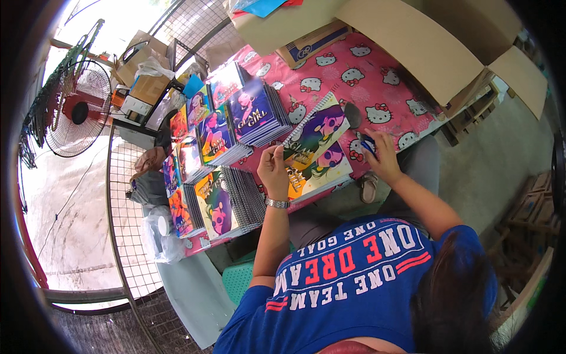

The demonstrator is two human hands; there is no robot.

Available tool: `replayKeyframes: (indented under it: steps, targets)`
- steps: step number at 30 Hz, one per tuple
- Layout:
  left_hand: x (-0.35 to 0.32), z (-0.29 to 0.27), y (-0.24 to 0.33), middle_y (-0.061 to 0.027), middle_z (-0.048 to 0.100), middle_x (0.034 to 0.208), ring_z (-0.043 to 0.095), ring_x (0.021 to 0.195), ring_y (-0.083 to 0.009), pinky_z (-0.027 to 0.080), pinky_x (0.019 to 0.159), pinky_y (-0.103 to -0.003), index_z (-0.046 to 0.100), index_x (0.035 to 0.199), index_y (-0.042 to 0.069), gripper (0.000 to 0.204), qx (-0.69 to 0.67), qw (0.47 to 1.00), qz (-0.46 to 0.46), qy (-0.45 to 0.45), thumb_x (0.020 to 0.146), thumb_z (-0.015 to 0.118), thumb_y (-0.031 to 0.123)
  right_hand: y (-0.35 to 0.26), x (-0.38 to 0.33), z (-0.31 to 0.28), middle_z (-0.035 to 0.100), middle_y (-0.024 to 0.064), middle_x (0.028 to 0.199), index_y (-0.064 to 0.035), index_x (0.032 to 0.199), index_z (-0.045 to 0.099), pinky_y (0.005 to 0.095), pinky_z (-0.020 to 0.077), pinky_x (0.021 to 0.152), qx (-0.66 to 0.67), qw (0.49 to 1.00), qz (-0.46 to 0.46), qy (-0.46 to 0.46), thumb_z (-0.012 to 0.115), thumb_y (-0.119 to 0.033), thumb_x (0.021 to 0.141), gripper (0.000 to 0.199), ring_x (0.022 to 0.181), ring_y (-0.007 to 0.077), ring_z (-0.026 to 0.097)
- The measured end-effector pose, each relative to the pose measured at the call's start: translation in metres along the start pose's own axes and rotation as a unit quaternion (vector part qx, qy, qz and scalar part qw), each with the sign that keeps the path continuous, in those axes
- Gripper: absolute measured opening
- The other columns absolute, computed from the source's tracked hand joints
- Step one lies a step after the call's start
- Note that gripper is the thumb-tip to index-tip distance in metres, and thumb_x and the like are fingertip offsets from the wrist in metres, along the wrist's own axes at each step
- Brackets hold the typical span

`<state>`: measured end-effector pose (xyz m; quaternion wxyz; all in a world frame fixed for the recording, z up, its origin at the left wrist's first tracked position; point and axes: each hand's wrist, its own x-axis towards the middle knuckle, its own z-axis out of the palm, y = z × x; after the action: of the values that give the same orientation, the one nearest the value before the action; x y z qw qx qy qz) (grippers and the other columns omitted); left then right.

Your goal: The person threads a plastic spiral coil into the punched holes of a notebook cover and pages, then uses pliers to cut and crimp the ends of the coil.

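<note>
A spiral notebook (318, 131) with a colourful illustrated cover lies tilted over a second, similar notebook (328, 167) at the table's near edge. My left hand (273, 172), with a metal watch at the wrist, has its fingers pinched at the lower left corner of the upper notebook, by the end of its spiral binding. Right of the notebooks, my right hand (383, 157) is closed around a small dark blue tool (368, 142); its kind is mostly hidden by the fingers. A dark grey rounded object (352, 115) touches the notebook's right side.
Stacks of spiral notebooks (236, 203) fill the table's left part. A pink patterned cloth (330, 74) covers the table. A large open cardboard box (424, 47) stands at the far right, a smaller carton (312, 44) behind. A fan (79, 112) is at far left, a green stool (239, 280) below.
</note>
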<state>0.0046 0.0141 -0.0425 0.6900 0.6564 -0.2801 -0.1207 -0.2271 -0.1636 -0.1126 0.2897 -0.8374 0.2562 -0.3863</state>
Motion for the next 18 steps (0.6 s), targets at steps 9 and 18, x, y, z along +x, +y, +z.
replayKeyframes:
  steps: [9, 18]
  targets:
    - [-0.007, -0.002, -0.009, -0.005, 0.069, 0.084, 0.064, 0.069, -0.0073, 0.053, 0.062, -0.022, 0.066, 0.106, -0.004, 0.015, -0.029, 0.999, -0.024, -0.012, 0.092, 0.065, 0.001, -0.132, 0.043, 0.021, 0.055, 0.0116, 0.108, -0.0057, 0.119, 0.062, 0.0421, 0.0413, 0.094, 0.095, 0.982, -0.128, -0.101, 0.079, -0.024, 0.073, 0.052, 0.104, 0.0306, 0.053]
    - [-0.013, -0.007, -0.02, -0.0033, 0.071, 0.09, 0.064, 0.076, -0.007, 0.053, 0.068, -0.023, 0.07, 0.105, -0.003, 0.023, 0.052, 0.993, 0.102, 0.012, 0.084, 0.064, -0.009, -0.149, 0.058, 0.026, 0.059, 0.0109, 0.101, -0.0007, 0.119, 0.061, 0.0377, 0.049, 0.081, 0.32, 0.868, 0.195, -0.324, 0.073, -0.021, 0.084, 0.043, 0.097, 0.0215, 0.058]
